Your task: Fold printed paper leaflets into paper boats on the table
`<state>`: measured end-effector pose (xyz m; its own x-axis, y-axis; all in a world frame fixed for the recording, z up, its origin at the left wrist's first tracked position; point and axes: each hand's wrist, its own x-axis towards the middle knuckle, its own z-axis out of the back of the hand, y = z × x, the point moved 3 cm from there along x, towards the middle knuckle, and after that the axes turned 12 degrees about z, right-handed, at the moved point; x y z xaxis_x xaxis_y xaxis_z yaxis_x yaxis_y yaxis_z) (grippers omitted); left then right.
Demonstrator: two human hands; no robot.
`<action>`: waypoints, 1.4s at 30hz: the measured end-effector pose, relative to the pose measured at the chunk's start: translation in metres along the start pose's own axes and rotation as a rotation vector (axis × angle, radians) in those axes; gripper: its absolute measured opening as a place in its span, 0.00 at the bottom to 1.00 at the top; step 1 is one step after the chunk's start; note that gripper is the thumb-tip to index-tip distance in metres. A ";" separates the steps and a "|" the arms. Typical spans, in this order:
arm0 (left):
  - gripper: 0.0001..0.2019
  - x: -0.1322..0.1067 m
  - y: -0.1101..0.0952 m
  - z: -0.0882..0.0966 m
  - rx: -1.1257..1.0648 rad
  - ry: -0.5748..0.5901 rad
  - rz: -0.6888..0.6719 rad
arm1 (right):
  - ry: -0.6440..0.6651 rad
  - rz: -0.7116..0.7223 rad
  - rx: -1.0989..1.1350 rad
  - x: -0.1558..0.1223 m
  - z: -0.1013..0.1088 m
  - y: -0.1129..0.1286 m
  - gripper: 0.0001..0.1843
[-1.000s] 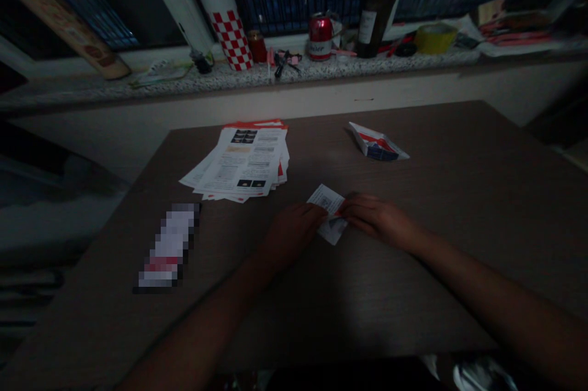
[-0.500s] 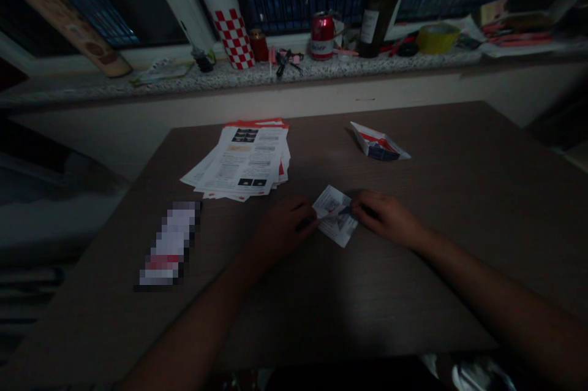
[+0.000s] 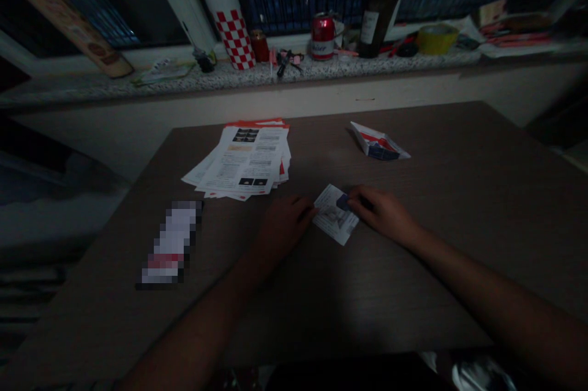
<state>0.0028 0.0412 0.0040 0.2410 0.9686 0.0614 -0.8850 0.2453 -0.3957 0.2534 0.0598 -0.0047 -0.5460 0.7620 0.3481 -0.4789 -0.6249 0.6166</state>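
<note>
A dim scene, seen from above and behind two bare forearms. A wide brown wood-grain counter (image 3: 413,293) filled most of the view. Behind it ran a long speckled stone ledge (image 3: 92,87) under a dark window. On the ledge stood a tall white bottle with red checks (image 3: 227,17), a dark glass bottle (image 3: 374,20), a red can (image 3: 323,35) between them and a yellow roll of tape (image 3: 434,38) further right.

On the far left part of the counter lay a fanned stack of printed leaflets (image 3: 245,161). Nearer and further left was a flat oblong item (image 3: 169,244), blurred out and unreadable. Near the far edge to the right lay a folded red, white and blue paper (image 3: 379,143), well apart from both hands.

The left hand (image 3: 285,228) rested on the counter, loosely curled, its fingers (image 3: 305,213) against the left edge of a small folded paper (image 3: 335,222). The light was too low to tell whether they gripped it. The right hand (image 3: 383,213) lay palm down, its fingers (image 3: 356,202) closed together on the paper's top right corner, where a dark blue patch showed.

The small folded paper lay flat on the counter between the two hands, tilted like a diamond, just in front of the leaflets and to their right.
</note>
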 end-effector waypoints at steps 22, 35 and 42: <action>0.09 0.010 0.002 -0.009 -0.091 -0.036 0.213 | 0.037 0.014 -0.193 0.031 -0.005 -0.010 0.08; 0.07 0.007 0.003 -0.007 -0.150 0.002 0.194 | 0.073 0.093 -0.185 0.039 -0.015 -0.014 0.18; 0.09 0.003 0.000 -0.007 -0.201 -0.051 0.103 | -0.029 -0.033 0.134 0.029 -0.014 -0.008 0.17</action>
<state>0.0057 0.0439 -0.0021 0.1286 0.9901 0.0559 -0.8053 0.1372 -0.5768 0.2319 0.0851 -0.0092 -0.5109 0.7873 0.3452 -0.3991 -0.5729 0.7159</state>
